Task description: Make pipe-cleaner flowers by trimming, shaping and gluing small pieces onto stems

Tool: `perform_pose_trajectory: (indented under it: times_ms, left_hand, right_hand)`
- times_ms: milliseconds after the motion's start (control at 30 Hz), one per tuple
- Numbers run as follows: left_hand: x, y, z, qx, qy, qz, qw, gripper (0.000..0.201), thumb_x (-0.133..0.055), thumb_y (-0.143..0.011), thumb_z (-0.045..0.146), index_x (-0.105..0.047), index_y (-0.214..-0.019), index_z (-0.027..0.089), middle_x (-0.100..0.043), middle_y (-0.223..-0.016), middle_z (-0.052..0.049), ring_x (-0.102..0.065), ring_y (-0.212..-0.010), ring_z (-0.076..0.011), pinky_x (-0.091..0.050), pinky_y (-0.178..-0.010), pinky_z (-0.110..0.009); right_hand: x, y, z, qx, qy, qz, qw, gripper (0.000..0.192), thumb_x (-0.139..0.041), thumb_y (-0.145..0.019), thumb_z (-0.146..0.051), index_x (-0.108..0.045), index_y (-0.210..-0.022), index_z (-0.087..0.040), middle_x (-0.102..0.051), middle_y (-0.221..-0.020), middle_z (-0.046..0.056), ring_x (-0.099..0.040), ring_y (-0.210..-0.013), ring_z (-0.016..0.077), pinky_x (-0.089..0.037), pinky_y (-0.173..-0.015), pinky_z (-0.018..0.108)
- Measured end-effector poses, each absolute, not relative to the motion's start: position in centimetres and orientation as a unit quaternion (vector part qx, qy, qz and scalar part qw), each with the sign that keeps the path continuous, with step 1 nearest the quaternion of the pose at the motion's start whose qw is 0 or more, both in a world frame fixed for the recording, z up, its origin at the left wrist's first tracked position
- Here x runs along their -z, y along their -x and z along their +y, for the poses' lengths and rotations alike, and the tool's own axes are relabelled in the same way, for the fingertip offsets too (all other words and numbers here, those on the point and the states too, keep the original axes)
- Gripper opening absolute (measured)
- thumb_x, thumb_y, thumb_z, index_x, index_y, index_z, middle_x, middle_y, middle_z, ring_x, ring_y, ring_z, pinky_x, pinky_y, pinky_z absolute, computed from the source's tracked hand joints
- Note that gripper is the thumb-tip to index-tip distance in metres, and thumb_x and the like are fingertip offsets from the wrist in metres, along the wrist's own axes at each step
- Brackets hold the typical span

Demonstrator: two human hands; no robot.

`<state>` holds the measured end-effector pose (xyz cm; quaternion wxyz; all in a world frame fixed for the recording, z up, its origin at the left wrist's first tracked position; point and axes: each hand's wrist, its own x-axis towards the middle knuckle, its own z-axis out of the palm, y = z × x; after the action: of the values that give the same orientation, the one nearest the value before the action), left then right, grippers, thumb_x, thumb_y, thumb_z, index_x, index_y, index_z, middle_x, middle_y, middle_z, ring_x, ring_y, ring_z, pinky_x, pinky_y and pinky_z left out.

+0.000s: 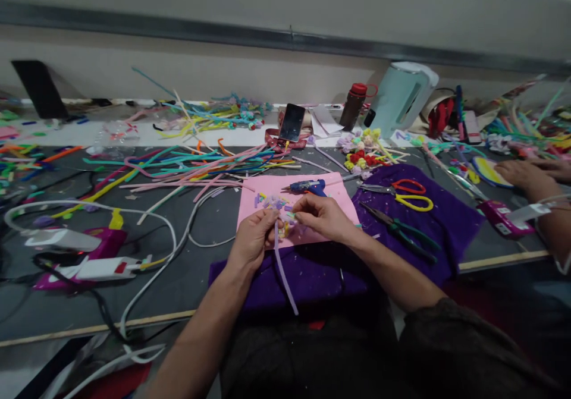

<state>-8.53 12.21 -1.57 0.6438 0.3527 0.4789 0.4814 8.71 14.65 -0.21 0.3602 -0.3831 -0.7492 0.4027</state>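
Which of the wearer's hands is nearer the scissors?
Right. The right hand is left of the scissors, on their blade side; the left hand is farther left, beyond the right one.

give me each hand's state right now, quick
Left hand: closed, holding a lilac fuzzy stem.
Right hand: pinched closed; anything held is too small to tell.

Both forearms (392, 268) angle inward, left grip (254, 235) pinching, right grip (325, 216) curled just beside it.

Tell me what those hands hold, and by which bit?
The left hand pinches a lilac fuzzy stem by its upper part; whether the right hand holds anything, I can't tell.
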Motion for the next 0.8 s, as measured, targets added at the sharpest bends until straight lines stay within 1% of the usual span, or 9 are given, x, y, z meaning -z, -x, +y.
perform_pose_trajectory:
  times_ms: [133, 200, 267, 367, 467, 533, 633, 700, 800]
  left_hand:
    - [1.7, 8.6, 12.2, -0.481, -0.339, 0.478, 0.652, 0.033, -0.065, -0.069, 0.045, -0.056, -0.062, 0.014, -0.038, -0.033, 0.007, -0.027, -0.027, -0.0028, -0.016, -0.031, -0.015]
    - [1.8, 8.6, 12.2, -0.484, -0.340, 0.471, 0.655, 0.033, -0.065, -0.069, 0.044, -0.056, -0.062, 0.014, -0.038, -0.033, 0.007, -0.026, -0.027, -0.0027, -0.015, -0.031, -0.015]
    - [1.8, 8.6, 12.1, -0.487, -0.338, 0.473, 0.652, 0.032, -0.066, -0.069, 0.044, -0.056, -0.062, 0.014, -0.038, -0.033, 0.008, -0.026, -0.027, -0.0027, -0.016, -0.031, -0.016]
    - [1.8, 8.5, 12.0, -0.489, -0.341, 0.478, 0.645, 0.032, -0.066, -0.069, 0.044, -0.056, -0.062, 0.014, -0.039, -0.033, 0.007, -0.029, -0.027, -0.0030, -0.018, -0.031, -0.016]
    - [1.8, 8.4, 11.9, -0.489, -0.351, 0.472, 0.644, 0.032, -0.066, -0.069, 0.044, -0.057, -0.063, 0.014, -0.042, -0.035, 0.007, -0.030, -0.028, -0.0029, -0.019, -0.032, -0.015]
    - [1.8, 8.2, 11.9, -0.495, -0.355, 0.462, 0.644, 0.032, -0.067, -0.068, 0.043, -0.056, -0.063, 0.014, -0.043, -0.036, 0.007, -0.030, -0.029, -0.0027, -0.018, -0.032, -0.016]
    - [1.8, 8.1, 11.8, -0.503, -0.360, 0.454, 0.641, 0.032, -0.068, -0.068, 0.043, -0.054, -0.063, 0.014, -0.043, -0.038, 0.007, -0.031, -0.030, -0.0026, -0.019, -0.032, -0.016]
    - [1.7, 8.0, 11.8, -0.498, -0.369, 0.452, 0.642, 0.032, -0.067, -0.069, 0.043, -0.054, -0.064, 0.014, -0.044, -0.039, 0.006, -0.031, -0.031, -0.0025, -0.019, -0.032, -0.015]
    - [1.8, 8.0, 11.7, -0.480, -0.385, 0.442, 0.653, 0.032, -0.065, -0.071, 0.042, -0.055, -0.064, 0.012, -0.048, -0.043, 0.005, -0.032, -0.033, -0.0018, -0.020, -0.033, -0.015]
  right_hand:
    - [0.6, -9.5, 15.3, -0.247, 0.396, -0.820, 0.330, 0.019, -0.055, -0.077, -0.013, -0.064, -0.092, -0.018, -0.062, -0.090, 0.004, -0.057, -0.074, 0.0123, -0.043, -0.065, 0.022]
    - [0.8, -9.7, 15.5, -0.193, 0.394, -0.837, 0.326, 0.020, -0.055, -0.078, -0.013, -0.065, -0.095, -0.019, -0.062, -0.094, 0.005, -0.058, -0.077, 0.0134, -0.043, -0.066, 0.023]
    - [1.0, -9.8, 15.7, -0.182, 0.393, -0.838, 0.332, 0.016, -0.053, -0.082, -0.017, -0.066, -0.092, -0.019, -0.064, -0.088, 0.005, -0.059, -0.075, 0.0137, -0.042, -0.065, 0.024]
    - [1.0, -9.6, 15.6, -0.190, 0.399, -0.822, 0.360, 0.013, -0.053, -0.082, -0.018, -0.065, -0.086, -0.018, -0.065, -0.080, 0.003, -0.058, -0.071, 0.0131, -0.042, -0.063, 0.023]
    - [0.8, -9.0, 15.1, -0.230, 0.387, -0.802, 0.392, 0.012, -0.053, -0.081, -0.019, -0.064, -0.086, -0.017, -0.064, -0.080, 0.003, -0.056, -0.068, 0.0119, -0.040, -0.059, 0.022]
    - [0.6, -8.5, 14.5, -0.276, 0.371, -0.796, 0.389, 0.013, -0.057, -0.080, -0.025, -0.064, -0.087, -0.017, -0.063, -0.079, 0.002, -0.055, -0.066, 0.0112, -0.040, -0.057, 0.021]
    - [0.6, -7.6, 13.9, -0.336, 0.363, -0.780, 0.382, 0.016, -0.061, -0.078, -0.031, -0.063, -0.084, -0.016, -0.062, -0.075, 0.002, -0.054, -0.063, 0.0108, -0.041, -0.057, 0.022]
    - [0.7, -7.4, 13.8, -0.392, 0.360, -0.752, 0.390, 0.014, -0.059, -0.080, -0.029, -0.063, -0.081, -0.016, -0.062, -0.073, 0.002, -0.056, -0.064, 0.0111, -0.043, -0.059, 0.023]
    - [0.6, -7.5, 14.0, -0.505, 0.349, -0.681, 0.400, 0.012, -0.060, -0.078, -0.027, -0.062, -0.079, -0.015, -0.062, -0.070, 0.001, -0.057, -0.061, 0.0106, -0.045, -0.059, 0.023]
